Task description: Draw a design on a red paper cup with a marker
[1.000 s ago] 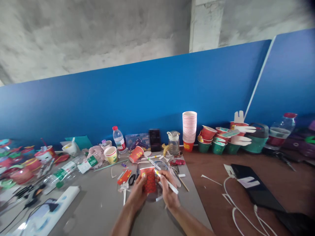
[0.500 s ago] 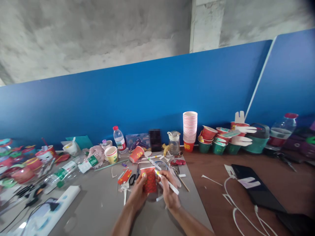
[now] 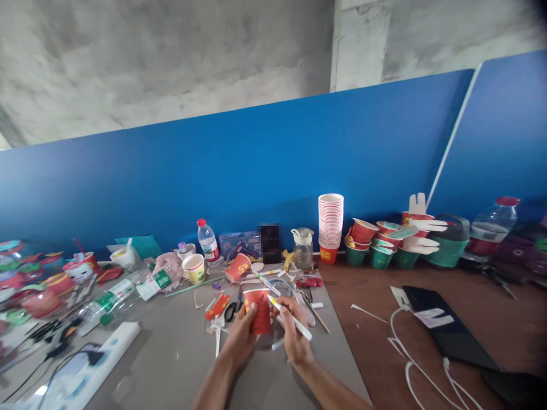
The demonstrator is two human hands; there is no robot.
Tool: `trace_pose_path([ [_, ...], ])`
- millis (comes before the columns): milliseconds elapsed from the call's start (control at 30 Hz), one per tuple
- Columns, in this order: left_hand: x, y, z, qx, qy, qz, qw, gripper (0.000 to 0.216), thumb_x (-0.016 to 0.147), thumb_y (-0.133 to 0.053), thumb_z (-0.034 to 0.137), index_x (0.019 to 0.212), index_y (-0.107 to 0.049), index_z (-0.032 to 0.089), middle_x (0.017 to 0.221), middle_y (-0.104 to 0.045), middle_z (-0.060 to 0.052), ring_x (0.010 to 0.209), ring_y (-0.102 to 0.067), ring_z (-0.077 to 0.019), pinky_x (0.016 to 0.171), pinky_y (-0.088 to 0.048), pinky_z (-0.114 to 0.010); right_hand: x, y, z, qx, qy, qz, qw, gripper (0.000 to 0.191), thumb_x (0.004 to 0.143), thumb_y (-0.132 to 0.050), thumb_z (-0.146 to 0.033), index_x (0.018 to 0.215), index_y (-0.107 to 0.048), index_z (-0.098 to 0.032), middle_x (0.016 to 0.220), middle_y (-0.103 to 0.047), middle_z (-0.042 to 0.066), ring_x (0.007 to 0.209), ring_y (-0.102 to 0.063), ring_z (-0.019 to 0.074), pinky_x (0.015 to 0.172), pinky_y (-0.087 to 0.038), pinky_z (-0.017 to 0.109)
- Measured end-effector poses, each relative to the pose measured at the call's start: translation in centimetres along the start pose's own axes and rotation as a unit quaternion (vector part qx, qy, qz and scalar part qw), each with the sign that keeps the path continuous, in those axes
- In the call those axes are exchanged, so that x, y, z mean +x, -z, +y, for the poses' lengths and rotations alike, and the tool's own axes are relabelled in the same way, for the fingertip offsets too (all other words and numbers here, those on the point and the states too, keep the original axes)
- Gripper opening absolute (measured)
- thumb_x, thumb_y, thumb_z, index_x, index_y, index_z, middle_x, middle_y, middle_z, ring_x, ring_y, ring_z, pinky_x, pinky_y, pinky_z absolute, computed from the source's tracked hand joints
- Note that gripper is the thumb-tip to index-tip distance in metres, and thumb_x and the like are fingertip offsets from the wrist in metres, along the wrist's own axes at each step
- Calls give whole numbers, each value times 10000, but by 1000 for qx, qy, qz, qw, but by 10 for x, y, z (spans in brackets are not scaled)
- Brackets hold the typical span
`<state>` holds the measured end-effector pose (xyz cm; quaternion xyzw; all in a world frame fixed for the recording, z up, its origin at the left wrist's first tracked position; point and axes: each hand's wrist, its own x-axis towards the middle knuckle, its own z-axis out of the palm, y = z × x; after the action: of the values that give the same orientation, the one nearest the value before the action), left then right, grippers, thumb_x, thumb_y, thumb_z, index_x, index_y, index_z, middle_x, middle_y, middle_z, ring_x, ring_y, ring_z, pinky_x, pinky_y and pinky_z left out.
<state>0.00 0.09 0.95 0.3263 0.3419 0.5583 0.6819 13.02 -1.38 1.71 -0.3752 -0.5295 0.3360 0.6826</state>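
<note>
Pressure should be light, as the left hand (image 3: pixel 240 337) grips the red paper cup (image 3: pixel 261 319) at near middle and the right hand (image 3: pixel 296 344) pinches a yellow-tipped white marker (image 3: pixel 303 330) beside its right rim.

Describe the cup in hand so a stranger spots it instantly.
Find the blue partition, then look down to the grey tabletop. Over it, the left hand holds a red paper cup. Unlike the tipped cup behind, it is gripped, with dark curved lines across its side.

One held cup (image 3: pixel 262 316), one held marker (image 3: pixel 302 329), one cup stack (image 3: pixel 330 219), two red-capped bottles (image 3: pixel 208 244), three green cups (image 3: pixel 356 256)
</note>
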Motion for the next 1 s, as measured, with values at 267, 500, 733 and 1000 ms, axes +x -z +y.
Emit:
trace_pose_path([
  [267, 0, -2, 2, 7, 8, 12, 1000, 379, 673, -709, 389, 962, -619, 161, 856, -695, -67, 777, -660, -191, 662, -488, -236, 0, 0, 0, -18, 22, -10, 1000, 215, 879, -416, -322, 882, -586, -191, 703, -573, 6, 637, -541, 143, 591, -463, 254],
  [500, 1, -2, 1, -2, -3, -5, 1000, 369, 685, -711, 355, 981, -606, 160, 897, -693, -74, 867, -650, -213, 739, -492, -263, -1, 0, 6, -22, 24, -30, 999, 206, 870, -432, -316, 927, -588, -193, 753, -587, 11, 679, -543, 143, 632, -453, 257],
  [733, 1, -2, 1, -6, -2, -9, 1000, 332, 706, -693, 356, 961, -607, 161, 879, -695, -64, 833, -652, -198, 746, -486, -263, -2, 1, 2, -30, 29, -40, 998, 202, 878, -413, -298, 924, -580, -193, 763, -581, 14, 708, -540, 148, 669, -444, 269],
  [1000, 4, 1, 0, -25, 0, -19, 999, 348, 721, -677, 343, 1004, -599, 156, 916, -690, -71, 858, -648, -201, 812, -471, -288, -3, -2, 4, -7, 7, -20, 1000, 237, 879, -411, -363, 941, -562, -191, 767, -565, 17, 684, -520, 149, 615, -438, 260],
])
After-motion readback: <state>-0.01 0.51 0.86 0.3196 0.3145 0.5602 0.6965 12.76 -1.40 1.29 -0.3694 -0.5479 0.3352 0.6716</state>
